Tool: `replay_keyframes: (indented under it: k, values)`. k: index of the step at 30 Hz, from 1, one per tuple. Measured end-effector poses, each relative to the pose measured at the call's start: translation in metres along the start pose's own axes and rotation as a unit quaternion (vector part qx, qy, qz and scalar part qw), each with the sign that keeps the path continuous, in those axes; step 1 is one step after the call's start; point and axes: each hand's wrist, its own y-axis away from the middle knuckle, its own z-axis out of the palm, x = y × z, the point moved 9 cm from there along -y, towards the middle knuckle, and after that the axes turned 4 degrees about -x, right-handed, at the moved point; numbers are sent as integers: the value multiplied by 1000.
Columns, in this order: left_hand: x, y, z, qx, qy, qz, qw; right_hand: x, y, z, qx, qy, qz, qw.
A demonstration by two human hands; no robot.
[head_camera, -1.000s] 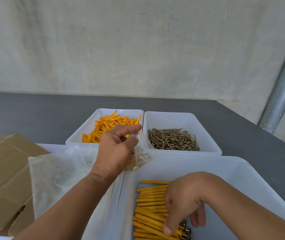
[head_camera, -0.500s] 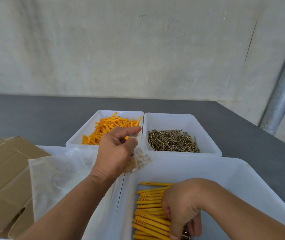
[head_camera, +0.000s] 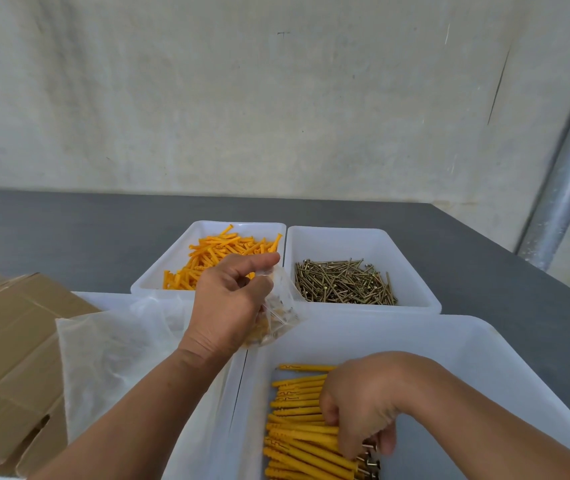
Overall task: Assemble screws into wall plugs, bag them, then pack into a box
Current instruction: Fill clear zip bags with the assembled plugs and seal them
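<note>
A small clear bag is pinched at its top edge between the thumb and curled fingers of the left hand, just left of the middle of the frame. The bag hangs tilted below the hand, and a few yellowish pieces can be made out inside it, though not clearly.

The right hand is lowered into a large white tray at the lower right of the frame. Its fingers are curled down onto a row of assembled plugs, yellow sleeves lying side by side with metal screw heads at their right ends. The ends of several are gripped between fingers and thumb; how many cannot be told.

Two smaller trays are set side by side, touching, in the middle of the frame on the grey tabletop. The left tray is filled with loose orange plugs; the right tray holds a heap of brass-coloured screws.

A pile of thin plastic bags is spread at the lower left, over another white tray. A flattened cardboard box lies at the left edge. A metal pole is seen leaning along the right edge, against a pale wall.
</note>
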Motion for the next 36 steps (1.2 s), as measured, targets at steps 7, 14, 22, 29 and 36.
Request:
replay_keyframes:
  k: [7,14,22,29,36]
  values:
    - [-1,0,1,-2,9,-7,1000,2,10,-21,70,-86,-63,992]
    - [-1,0,1,-3,7,-6,1000,3,32,-58,243,-159,-97,952]
    - [-2,0,2,-7,9,-8,1000,46,87,-108,520,-296,-91,796]
    - [-3,0,4,-11,9,-7,1000,55,106,-112,615,-375,-144,678]
    - [-1,0,5,-17,-1,1,1000,17,90,-107,620,-261,-161,722]
